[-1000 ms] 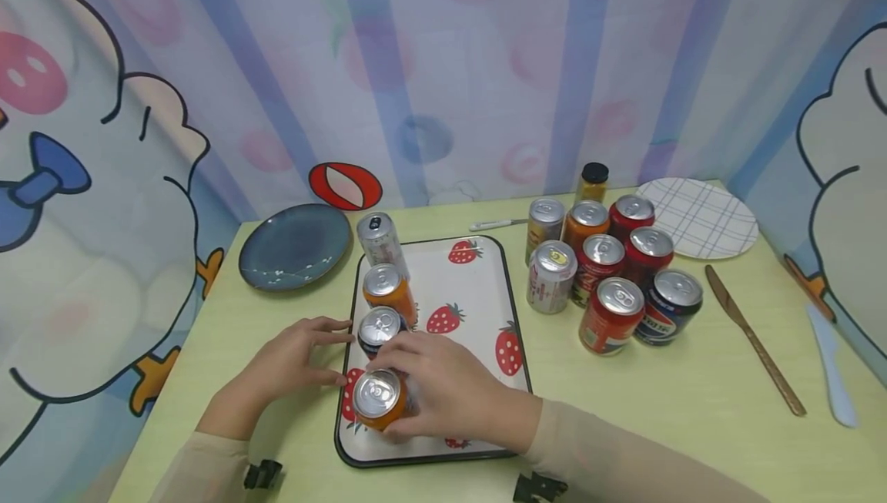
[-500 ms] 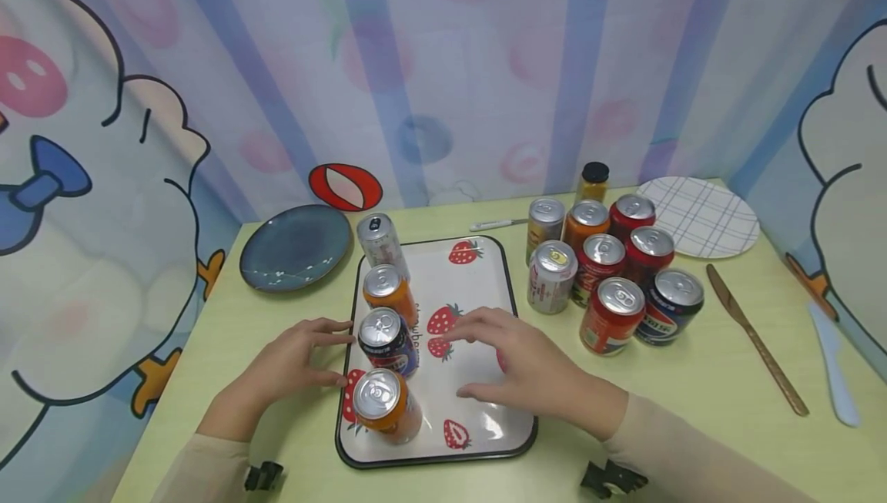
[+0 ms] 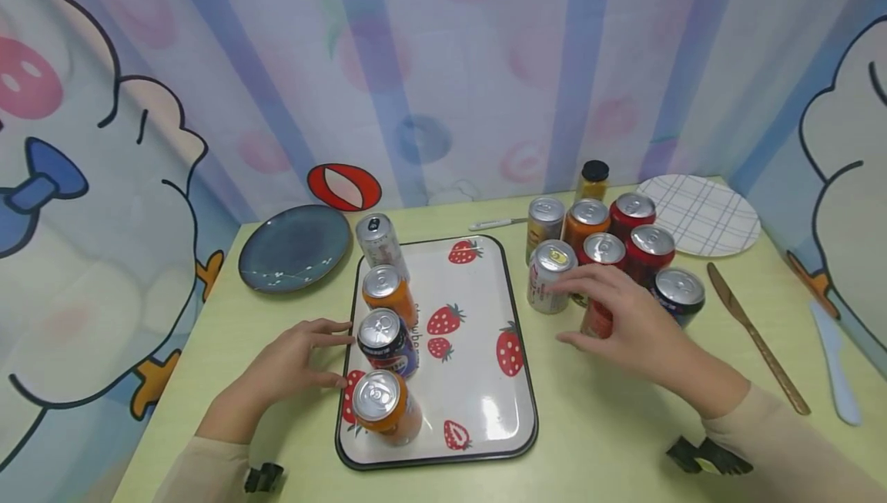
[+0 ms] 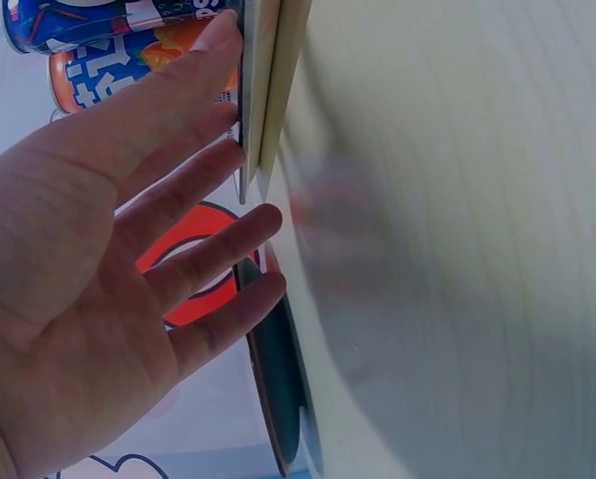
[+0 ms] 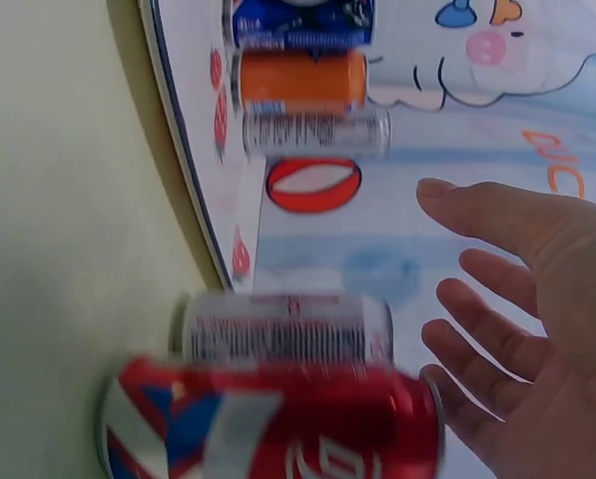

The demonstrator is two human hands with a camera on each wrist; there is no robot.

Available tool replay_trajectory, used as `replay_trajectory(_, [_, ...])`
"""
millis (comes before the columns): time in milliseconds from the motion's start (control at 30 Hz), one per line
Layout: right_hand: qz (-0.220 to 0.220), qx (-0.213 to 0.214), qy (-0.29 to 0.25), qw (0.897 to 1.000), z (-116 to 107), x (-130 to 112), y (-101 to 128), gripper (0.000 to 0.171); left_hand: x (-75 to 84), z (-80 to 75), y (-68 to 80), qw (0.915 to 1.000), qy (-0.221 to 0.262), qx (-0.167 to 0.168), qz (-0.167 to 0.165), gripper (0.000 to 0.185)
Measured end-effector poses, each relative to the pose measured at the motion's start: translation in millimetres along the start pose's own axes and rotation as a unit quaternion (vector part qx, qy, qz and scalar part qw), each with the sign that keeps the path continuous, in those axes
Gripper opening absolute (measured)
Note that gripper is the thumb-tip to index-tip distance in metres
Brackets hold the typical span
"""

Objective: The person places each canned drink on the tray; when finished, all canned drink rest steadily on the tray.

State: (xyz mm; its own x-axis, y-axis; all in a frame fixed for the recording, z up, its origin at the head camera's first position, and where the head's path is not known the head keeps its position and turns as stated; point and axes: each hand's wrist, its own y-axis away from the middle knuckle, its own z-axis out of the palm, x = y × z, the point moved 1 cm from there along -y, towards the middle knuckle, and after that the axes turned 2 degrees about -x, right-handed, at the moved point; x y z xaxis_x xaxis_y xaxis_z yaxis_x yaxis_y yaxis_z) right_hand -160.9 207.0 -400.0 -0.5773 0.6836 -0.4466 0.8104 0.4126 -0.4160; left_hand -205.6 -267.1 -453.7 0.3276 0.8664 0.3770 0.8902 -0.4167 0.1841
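Right hand (image 3: 637,330): fingers spread & relaxed, holding nothing, over the can cluster on the table's right side. Nearest item is the red can (image 3: 597,318) at the cluster's front; fingers partly cover it in head view. Wrist view shows palm just off the can's top; contact cannot be confirmed. Silver can (image 3: 550,276) stands just beside it on the left, dark blue can (image 3: 677,295) on the right, more cans behind.

Left hand (image 3: 291,364): fingers straight, holding nothing, resting on table (image 3: 624,426) w/ fingertips at the left rim of the strawberry tray (image 3: 485,272). Wrist view confirms fingers against tray edge.

Tray contents: four cans upright in one row along left side — orange can (image 3: 383,404) nearest the person, then blue can (image 3: 386,341), second orange can (image 3: 388,292), tall silver can (image 3: 379,239) at the far end.

Surroundings: dark blue plate (image 3: 294,246) left of tray, checked plate (image 3: 700,216) far right, knife (image 3: 755,341) near the right edge.
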Motion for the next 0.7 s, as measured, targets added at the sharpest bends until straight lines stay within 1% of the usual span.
replay_trajectory(67, [0.003,0.003,0.02,1.0,-10,8,2,0.061,0.0,-0.3,0.6,1.0,0.001,0.0,0.001,0.066])
replay_trajectory(233, [0.008,-0.007,0.051,0.999,-29,26,8,0.06,0.1,-0.4,0.8,1.0,0.002,-0.005,-0.005,0.065])
replay_trajectory(433, [0.002,-0.016,0.1,0.995,-40,44,13,0.067,-1.1,-1.4,0.8,1.0,0.001,-0.002,0.0,0.064])
replay_trajectory(500, [0.011,-0.024,0.113,0.993,-41,48,14,0.07,-1.3,-1.6,0.8,1.0,0.001,0.0,0.001,0.064])
replay_trajectory(600, [0.037,-0.048,0.125,0.99,-43,51,16,0.073,-0.8,-1.5,0.3,1.0,0.001,-0.002,0.001,0.065])
replay_trajectory(700, [0.055,-0.072,0.13,0.987,-45,53,16,0.073,0.4,-1.6,0.0,0.9999,0.003,-0.007,-0.008,0.065])
